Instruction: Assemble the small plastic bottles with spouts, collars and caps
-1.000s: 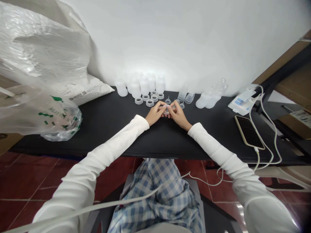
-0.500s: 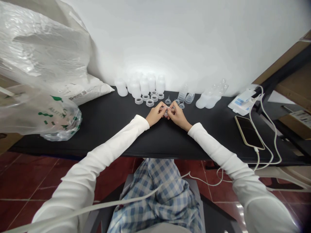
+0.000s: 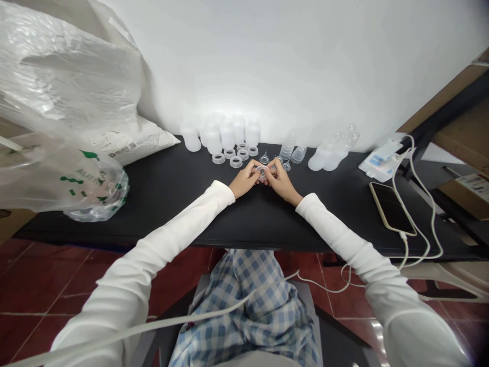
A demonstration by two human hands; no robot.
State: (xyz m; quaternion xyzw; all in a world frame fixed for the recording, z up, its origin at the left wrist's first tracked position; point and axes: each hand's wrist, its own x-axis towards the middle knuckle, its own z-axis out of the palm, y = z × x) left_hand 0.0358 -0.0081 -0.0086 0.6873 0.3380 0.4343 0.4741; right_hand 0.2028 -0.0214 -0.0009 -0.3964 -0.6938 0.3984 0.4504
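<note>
Between my two hands is a clear plastic ring (image 3: pixel 262 172) with something transparent in its middle. My left hand (image 3: pixel 244 180) grips its left side, and my right hand (image 3: pixel 281 181) grips its right side, thumbs on top. Several loose clear rings (image 3: pixel 236 161) lie on the black table just beyond my left hand. Past my right hand are small clear nipple-shaped pieces (image 3: pixel 264 158), partly hidden by the fingers. Clear stacked caps (image 3: pixel 288 146) stand behind them, with another cap stack (image 3: pixel 298 154) tilted beside.
Frosted bottles (image 3: pixel 226 134) stand along the wall, and more bottles with nipples (image 3: pixel 331 153) lean to the right. A phone (image 3: pixel 392 208), white cables and a white power strip (image 3: pixel 382 160) are at the right. Plastic bags (image 3: pixel 95 191) cover the left end.
The ring between my hands shows more of its upper face, and my thumbs have shifted slightly on it. Both arms stay in place.
</note>
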